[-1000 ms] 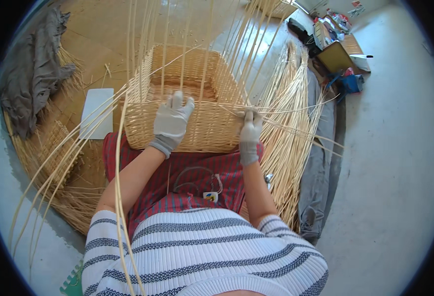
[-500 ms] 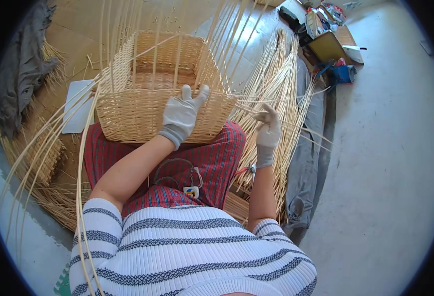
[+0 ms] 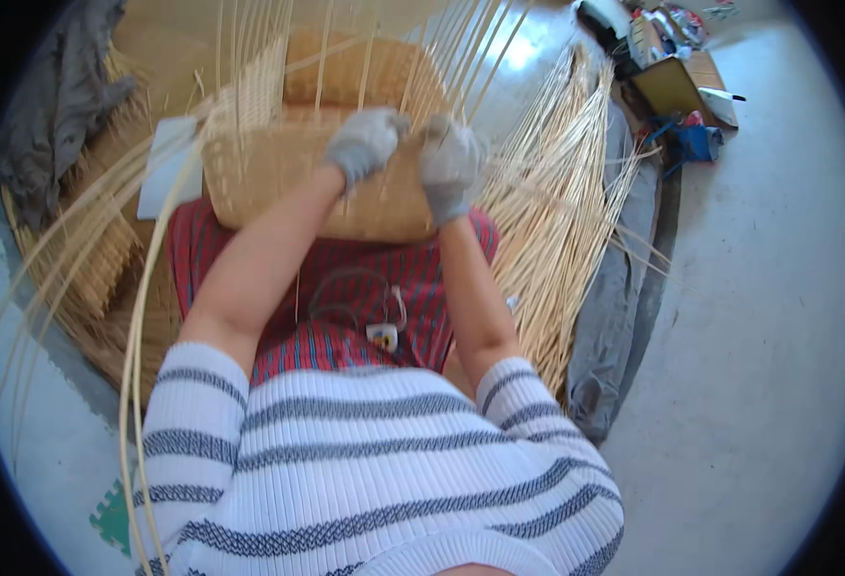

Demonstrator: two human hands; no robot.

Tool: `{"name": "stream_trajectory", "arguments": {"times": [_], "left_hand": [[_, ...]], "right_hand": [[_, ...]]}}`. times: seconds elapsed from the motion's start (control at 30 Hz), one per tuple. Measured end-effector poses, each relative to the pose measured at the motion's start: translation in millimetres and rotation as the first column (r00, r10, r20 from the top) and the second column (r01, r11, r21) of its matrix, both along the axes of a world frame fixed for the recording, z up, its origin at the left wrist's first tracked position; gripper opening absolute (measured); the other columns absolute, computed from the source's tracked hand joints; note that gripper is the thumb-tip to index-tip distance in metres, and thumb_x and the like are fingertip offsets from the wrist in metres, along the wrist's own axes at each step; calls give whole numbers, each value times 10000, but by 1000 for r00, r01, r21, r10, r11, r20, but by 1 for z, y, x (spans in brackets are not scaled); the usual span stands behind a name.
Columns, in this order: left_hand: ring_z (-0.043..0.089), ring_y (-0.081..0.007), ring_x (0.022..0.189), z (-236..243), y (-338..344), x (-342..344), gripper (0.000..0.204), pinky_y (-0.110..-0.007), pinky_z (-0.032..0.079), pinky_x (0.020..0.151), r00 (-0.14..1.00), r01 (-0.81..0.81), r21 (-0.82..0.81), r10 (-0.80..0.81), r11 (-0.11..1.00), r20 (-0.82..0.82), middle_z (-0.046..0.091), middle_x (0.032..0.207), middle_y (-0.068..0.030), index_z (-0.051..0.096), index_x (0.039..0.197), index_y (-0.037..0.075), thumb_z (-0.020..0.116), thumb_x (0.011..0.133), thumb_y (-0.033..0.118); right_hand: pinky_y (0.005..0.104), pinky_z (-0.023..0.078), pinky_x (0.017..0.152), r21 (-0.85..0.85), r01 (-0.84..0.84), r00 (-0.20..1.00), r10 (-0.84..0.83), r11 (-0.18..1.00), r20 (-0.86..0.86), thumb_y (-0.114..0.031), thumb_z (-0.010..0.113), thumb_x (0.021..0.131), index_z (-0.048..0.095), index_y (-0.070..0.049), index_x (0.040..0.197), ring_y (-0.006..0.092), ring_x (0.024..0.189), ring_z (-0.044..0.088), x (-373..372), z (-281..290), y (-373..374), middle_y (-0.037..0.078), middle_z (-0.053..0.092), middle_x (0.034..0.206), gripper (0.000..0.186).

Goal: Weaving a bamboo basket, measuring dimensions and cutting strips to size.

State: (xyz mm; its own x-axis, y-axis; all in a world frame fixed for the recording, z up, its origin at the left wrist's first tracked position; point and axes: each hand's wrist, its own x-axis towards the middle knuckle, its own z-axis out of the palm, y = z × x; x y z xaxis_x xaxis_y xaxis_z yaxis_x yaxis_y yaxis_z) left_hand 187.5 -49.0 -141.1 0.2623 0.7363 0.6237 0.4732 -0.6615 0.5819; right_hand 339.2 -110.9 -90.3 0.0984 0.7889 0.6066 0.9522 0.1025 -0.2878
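Observation:
A half-woven wicker basket [image 3: 269, 182] rests on my lap, tilted, with thin upright stakes [image 3: 322, 67] rising from its walls. My left hand [image 3: 365, 139], in a whitish-grey glove, is closed at the near rim, its fingertips on the edge. Just to its right, my gloved right hand [image 3: 453, 163] is closed at the rim near the right corner. Blur and the glove hide what its fingers pinch. Long loose strands [image 3: 77, 250] trail from the basket's left corner, and others [image 3: 576, 206] stick out past my right hand.
A large bundle of pale wicker strands [image 3: 557, 269] lies on grey cloth [image 3: 600, 365] to the right. Farther right are a blue item [image 3: 701, 144] and a box [image 3: 670, 93]. On the left are dark cloth [image 3: 48, 115], a white sheet [image 3: 163, 168] and another woven piece [image 3: 106, 264].
My right hand has moved left and up from the loose strands to the basket rim, and its fingers have closed. My left hand's raised fingers have curled down; the basket shifted slightly.

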Motion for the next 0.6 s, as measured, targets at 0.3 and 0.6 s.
{"name": "stream_trajectory", "arguments": {"times": [0.3, 0.6], "left_hand": [[668, -276, 696, 75, -69, 6, 439, -419, 539, 635, 1000, 17, -709, -14, 705, 10, 597, 1195, -143, 471, 1368, 151, 571, 960, 279], [667, -393, 913, 65, -76, -6, 578, -454, 550, 806, 906, -160, -344, -1, 925, -424, 488, 1361, -129, 439, 1436, 344, 511, 915, 106]], "right_hand": [[462, 369, 1021, 25, -190, 946, 176, 981, 270, -471, 763, 748, 600, -61, 1075, 296, 1001, 599, 29, 16, -26, 111, 658, 985, 549], [499, 284, 1107, -286, -32, 938, 127, 958, 323, -559, 827, 601, 559, -74, 1175, 291, 1174, 531, 23, 19, -27, 85, 627, 1144, 798]]}}
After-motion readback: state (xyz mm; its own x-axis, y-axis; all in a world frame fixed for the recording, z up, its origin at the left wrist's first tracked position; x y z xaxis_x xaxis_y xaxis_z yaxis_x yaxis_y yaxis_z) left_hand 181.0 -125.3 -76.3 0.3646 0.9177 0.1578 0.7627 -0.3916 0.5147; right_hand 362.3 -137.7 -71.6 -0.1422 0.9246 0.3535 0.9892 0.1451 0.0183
